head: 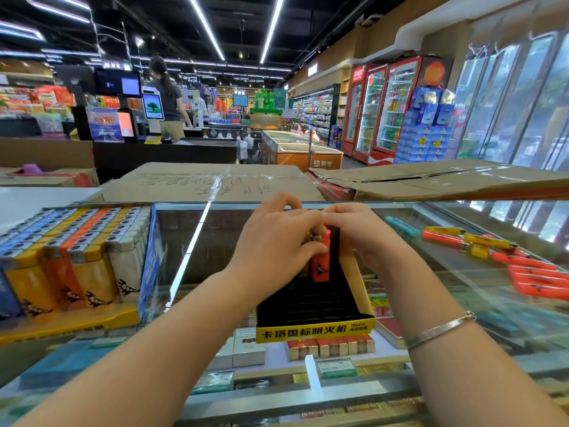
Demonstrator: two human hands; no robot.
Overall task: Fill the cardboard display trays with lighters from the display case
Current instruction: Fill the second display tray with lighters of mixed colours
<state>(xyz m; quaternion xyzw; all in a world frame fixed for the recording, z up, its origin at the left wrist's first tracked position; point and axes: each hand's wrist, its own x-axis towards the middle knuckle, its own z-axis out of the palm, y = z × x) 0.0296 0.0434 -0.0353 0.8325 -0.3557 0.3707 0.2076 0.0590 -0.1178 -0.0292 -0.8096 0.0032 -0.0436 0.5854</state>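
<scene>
Both hands are working together over the far end of the yellow-and-black cardboard tray (314, 329), which is sitting on the glass surface (197, 241) with its printed front lip facing the person. The left hand (277, 238) is pinching an orange lighter (321, 260) upright, its base reaching down into the tray's back row; the right hand (357, 232) is curling in beside it, fingertips touching the left hand, its own hold unclear. The tray's black interior toward the front lip is lying open. A filled tray (77, 260) is standing well apart at left. Loose lighters (492, 254) are lying scattered at right, near the right forearm. Cardboard boxes (212, 180) are lining the surface's far edge.
</scene>
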